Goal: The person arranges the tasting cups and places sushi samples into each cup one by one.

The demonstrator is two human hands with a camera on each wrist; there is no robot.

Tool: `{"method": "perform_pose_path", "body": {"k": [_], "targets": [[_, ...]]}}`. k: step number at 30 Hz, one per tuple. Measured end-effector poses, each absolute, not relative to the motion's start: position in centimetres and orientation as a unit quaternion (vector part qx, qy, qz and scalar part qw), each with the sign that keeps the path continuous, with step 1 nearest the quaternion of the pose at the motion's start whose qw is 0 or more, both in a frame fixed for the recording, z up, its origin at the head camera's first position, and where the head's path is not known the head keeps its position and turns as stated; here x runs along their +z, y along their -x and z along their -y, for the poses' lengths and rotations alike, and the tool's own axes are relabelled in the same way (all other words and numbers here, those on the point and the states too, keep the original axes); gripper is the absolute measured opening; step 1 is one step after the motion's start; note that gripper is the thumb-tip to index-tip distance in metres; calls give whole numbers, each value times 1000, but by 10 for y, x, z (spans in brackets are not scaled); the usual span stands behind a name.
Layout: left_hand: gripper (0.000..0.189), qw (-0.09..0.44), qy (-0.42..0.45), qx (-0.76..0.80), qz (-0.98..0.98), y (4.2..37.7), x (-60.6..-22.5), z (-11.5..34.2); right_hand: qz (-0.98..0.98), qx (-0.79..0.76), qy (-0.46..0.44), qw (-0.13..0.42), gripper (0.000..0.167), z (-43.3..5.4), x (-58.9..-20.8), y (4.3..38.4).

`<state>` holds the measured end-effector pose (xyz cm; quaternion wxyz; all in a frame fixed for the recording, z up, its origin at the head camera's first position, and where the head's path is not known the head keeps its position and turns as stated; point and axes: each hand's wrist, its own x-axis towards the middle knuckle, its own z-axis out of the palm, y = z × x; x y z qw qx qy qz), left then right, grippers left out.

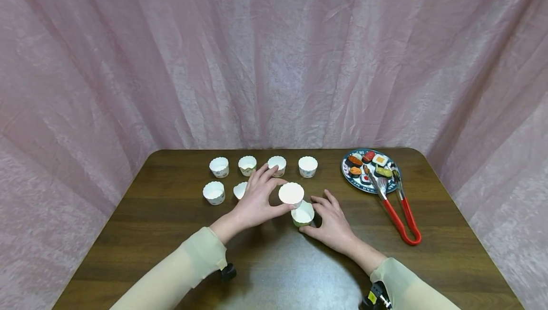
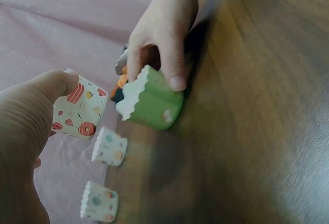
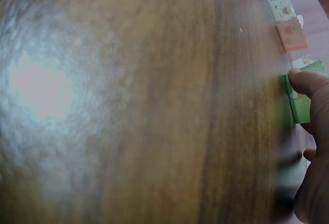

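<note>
Left hand [image 1: 257, 199] grip pinching the white, red-printed scalloped paper cup [image 2: 79, 112] above the brown wooden worktop [image 1: 265, 272], right hand [image 1: 334, 226] grip pinching the scalloped green paper cup [image 2: 158, 106] lower down, so I'd squeeze lightly; thin walls probably buckle.

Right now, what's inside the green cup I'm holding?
Only white lining shows in the green cup; the patterned cup in your left hand hides part of its far side.

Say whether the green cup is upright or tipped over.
Upright: in the head view, the green cup opens upward, the right hand gripping its side.
</note>
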<state>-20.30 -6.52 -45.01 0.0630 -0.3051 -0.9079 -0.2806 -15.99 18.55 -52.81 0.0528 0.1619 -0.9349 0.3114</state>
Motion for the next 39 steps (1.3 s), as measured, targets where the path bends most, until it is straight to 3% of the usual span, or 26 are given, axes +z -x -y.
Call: {"method": "perform_pose_path", "body": {"k": [17,39], "targets": [[59,93,256,-215,938,225,-439,97,935,315,-157,48,61,-186,-528,159],[62,42,240,-100,965,238,-472,93,936,313,-157,45,59,-185,-527,160]]}}
